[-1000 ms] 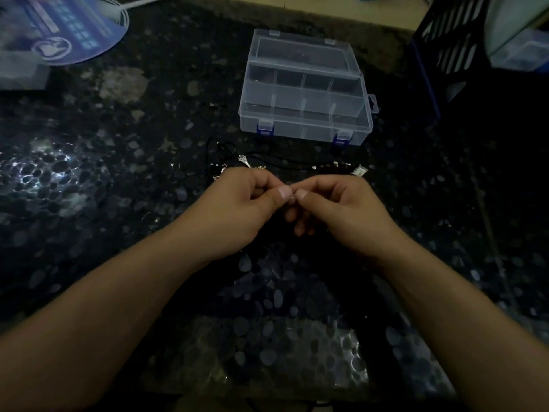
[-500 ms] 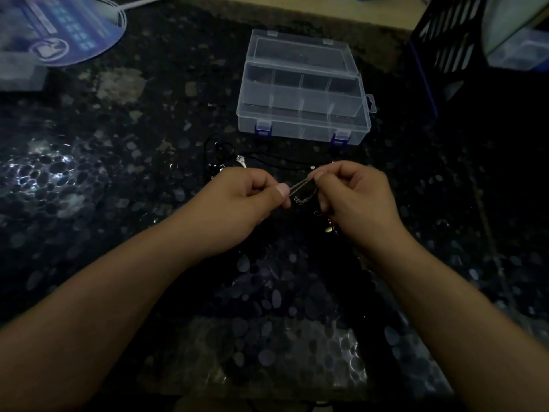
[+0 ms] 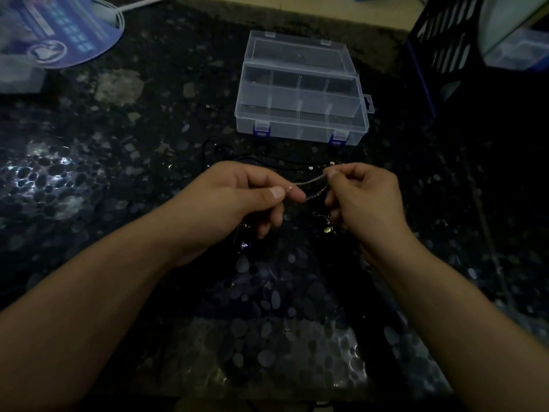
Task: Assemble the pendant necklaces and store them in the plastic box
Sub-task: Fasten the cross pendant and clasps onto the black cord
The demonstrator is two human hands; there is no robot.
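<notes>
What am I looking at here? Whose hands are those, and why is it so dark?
This picture comes from a camera worn on a person's head, looking down, so you see that person's own two arms. The room is dim. The left hand and the right hand each pinch one end of a thin silver necklace chain stretched between them. A small charm dangles under the right hand. Everything is above a dark speckled stone table. Farther back sits a clear plastic box with dividers and blue clasps, its lid open. Thin black cords lie in front of it. A round blue paper fan lies at the far left.
</notes>
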